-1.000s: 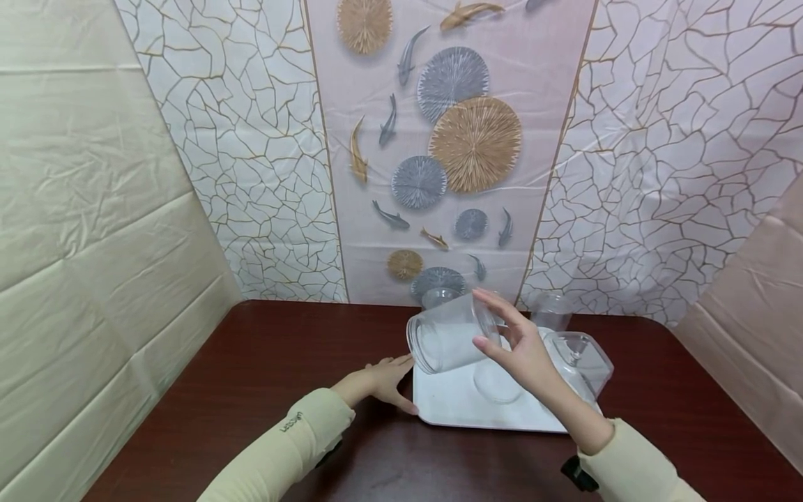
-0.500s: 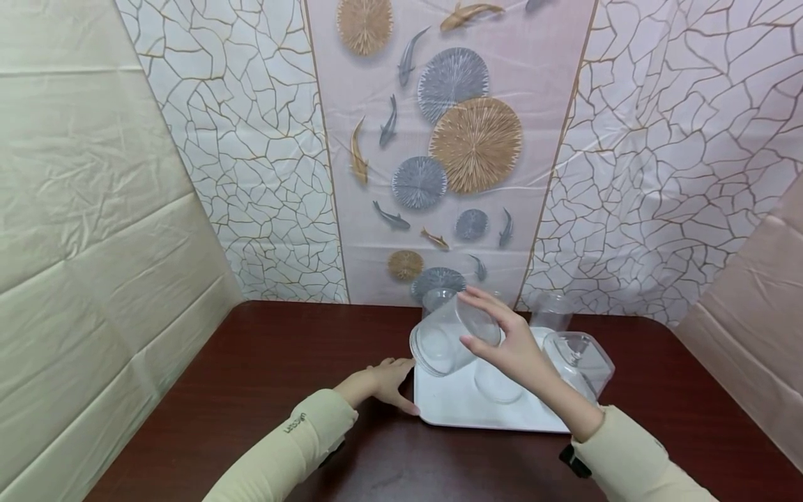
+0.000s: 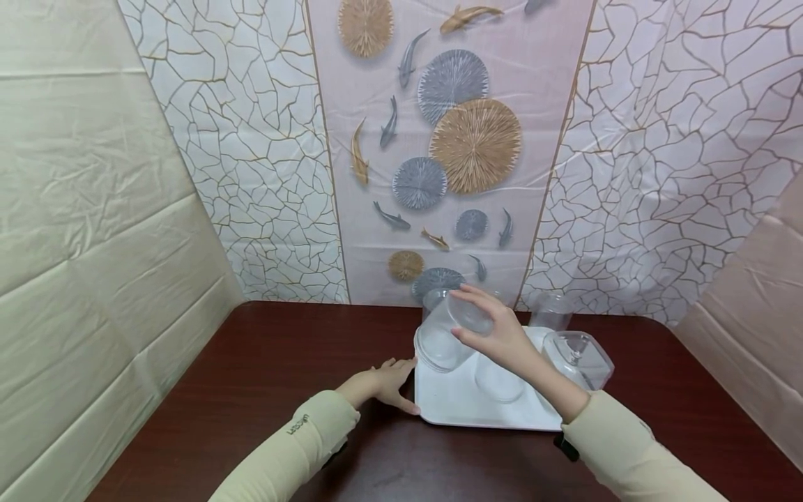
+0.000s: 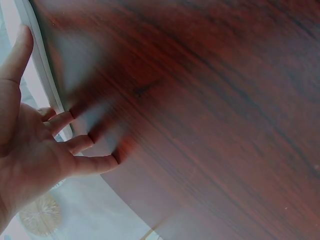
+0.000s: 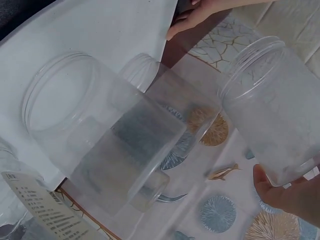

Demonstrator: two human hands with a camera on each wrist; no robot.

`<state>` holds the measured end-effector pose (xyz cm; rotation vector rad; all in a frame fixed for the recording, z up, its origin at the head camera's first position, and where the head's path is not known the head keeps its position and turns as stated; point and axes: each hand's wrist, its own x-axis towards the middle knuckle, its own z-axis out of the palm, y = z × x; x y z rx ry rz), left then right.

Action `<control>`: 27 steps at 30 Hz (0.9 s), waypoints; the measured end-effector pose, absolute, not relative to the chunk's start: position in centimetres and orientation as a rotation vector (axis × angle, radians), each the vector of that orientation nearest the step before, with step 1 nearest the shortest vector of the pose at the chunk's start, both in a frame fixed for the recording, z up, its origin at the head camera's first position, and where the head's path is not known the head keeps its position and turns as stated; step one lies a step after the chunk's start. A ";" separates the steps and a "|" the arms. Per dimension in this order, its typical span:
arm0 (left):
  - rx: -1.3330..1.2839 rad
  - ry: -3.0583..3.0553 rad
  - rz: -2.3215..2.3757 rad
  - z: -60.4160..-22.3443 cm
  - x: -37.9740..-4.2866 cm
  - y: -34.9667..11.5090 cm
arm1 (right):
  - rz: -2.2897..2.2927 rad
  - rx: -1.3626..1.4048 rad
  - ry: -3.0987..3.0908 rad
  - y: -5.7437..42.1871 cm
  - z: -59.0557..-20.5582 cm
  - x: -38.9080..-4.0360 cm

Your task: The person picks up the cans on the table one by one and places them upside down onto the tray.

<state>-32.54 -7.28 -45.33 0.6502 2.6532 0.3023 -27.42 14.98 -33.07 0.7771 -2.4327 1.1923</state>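
My right hand (image 3: 498,333) grips a clear plastic jar (image 5: 280,110) by its base end, thumb on one side and fingers on the other. In the head view the jar leans with its threaded mouth down and to the left, over the left part of a white tray (image 3: 458,408). My left hand (image 3: 390,387) lies at the tray's left edge, fingers spread and thumb apart. The left wrist view shows this hand (image 4: 40,145) with its thumb against the tray rim and several fingertips on the table.
More clear jars stand on the tray, among them a large jar (image 5: 55,100) and a smaller jar (image 5: 145,75). A clear container (image 3: 583,359) sits at the tray's right. The dark wooden table (image 3: 282,355) meets a patterned cloth wall (image 3: 276,209) behind.
My right hand has moved a little left and up, and the jar's mouth now points more steeply down toward the tray. My left hand has stayed at the tray's edge.
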 end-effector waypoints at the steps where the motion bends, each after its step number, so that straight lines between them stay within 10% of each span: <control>1: 0.652 2.653 0.302 -45.3 -32.5 -7.3 | 1.180 0.777 -2.440 14.9 -33.2 -27.6; 27: 0.616 2.646 0.264 -44.6 -32.4 -6.9 | 0.915 0.828 -2.564 13.3 -34.9 -30.6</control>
